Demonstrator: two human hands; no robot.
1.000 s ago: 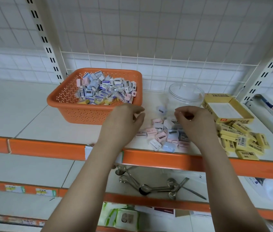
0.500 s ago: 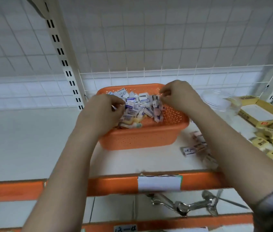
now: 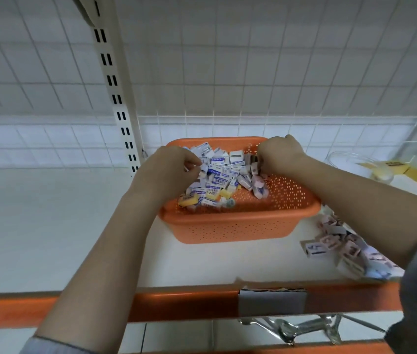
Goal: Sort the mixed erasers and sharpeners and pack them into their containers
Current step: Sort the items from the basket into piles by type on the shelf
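An orange perforated basket (image 3: 240,226) stands on the white shelf and holds a mixed pile of erasers and sharpeners (image 3: 217,182), mostly white-and-blue pieces, some yellow and pink. Both hands are inside it. My left hand (image 3: 166,172) is at the pile's left side, its curled fingertips pinching a small white-and-blue piece. At the back right of the pile, my right hand (image 3: 279,154) has its fingers curled round small pink and dark sharpeners. Part of the pile is hidden under both hands.
A loose heap of pink and white sharpeners (image 3: 340,241) lies on the shelf right of the basket, near the orange front edge (image 3: 189,305). A clear round container (image 3: 350,162) and a yellow box (image 3: 411,175) stand at the far right. A slotted upright (image 3: 118,98) rises behind left.
Both hands left the sharpener heap on the shelf and went left into the basket. They now dig deeper into the pile, and the view has shifted left with them.
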